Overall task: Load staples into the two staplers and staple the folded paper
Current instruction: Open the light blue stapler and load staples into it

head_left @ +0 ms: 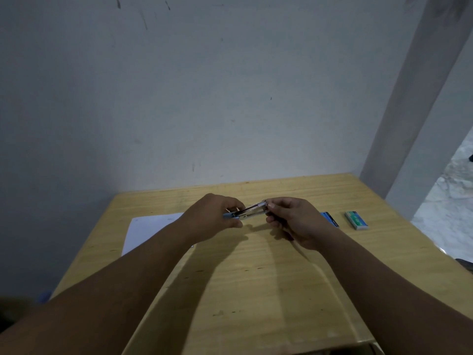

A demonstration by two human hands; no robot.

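Both hands hold a small stapler [249, 210] just above the wooden table [256, 278]. My left hand [212, 216] grips its blue-grey rear end. My right hand [291, 219] pinches the front tip of its raised metal top. The stapler looks hinged open, though motion blur hides the detail. White paper [151, 231] lies flat on the table behind my left forearm, partly hidden by it. A blue stapler-like object [330, 219] lies right of my right hand, half hidden. A green staple box [356, 220] sits further right.
The table stands against a grey wall [204, 98], with a pillar [422, 98] at the back right corner. A pale floor [448, 213] shows beyond the table's right edge. A dark object [464, 263] sits at that edge.
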